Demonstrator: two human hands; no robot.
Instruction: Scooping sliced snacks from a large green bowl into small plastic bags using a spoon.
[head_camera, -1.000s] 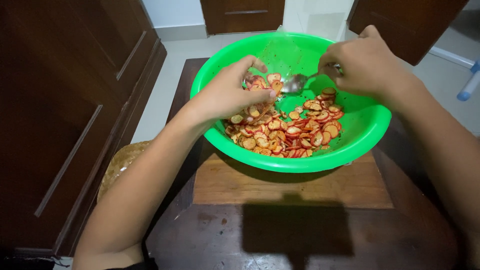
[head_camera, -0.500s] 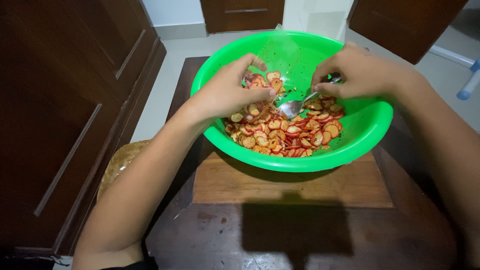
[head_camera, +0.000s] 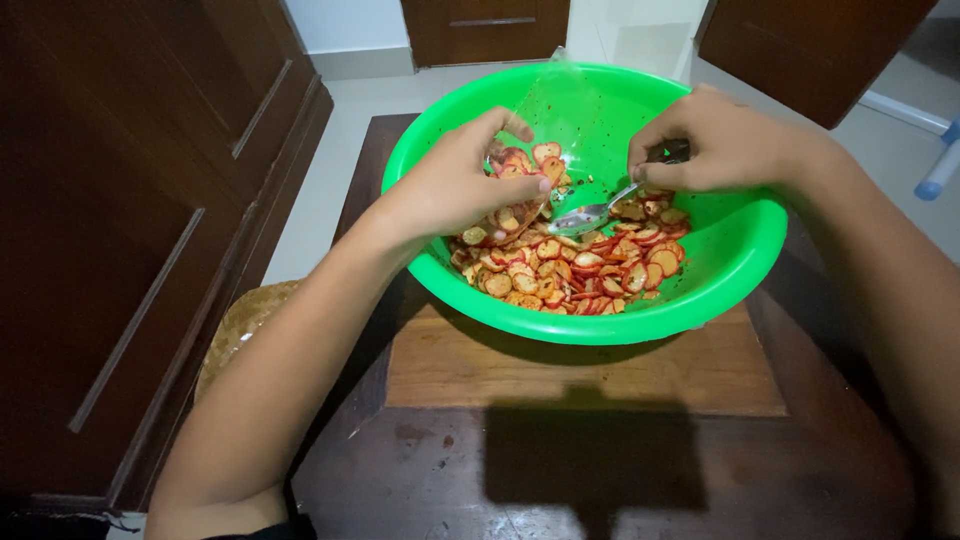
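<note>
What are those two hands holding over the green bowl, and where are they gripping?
The right hand holds a metal spoon by its handle end. The left hand pinches the rim of a clear plastic bag containing chips.

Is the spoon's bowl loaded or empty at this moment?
Empty. The spoon, held by the right hand, shows a bare shiny bowl hovering above the red chips in the green basin.

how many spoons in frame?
1. A metal spoon is held by the right hand over the red-edged chips in the green bowl. The left hand holds a clear plastic bag. Another spoon could be buried under the chips.
</note>
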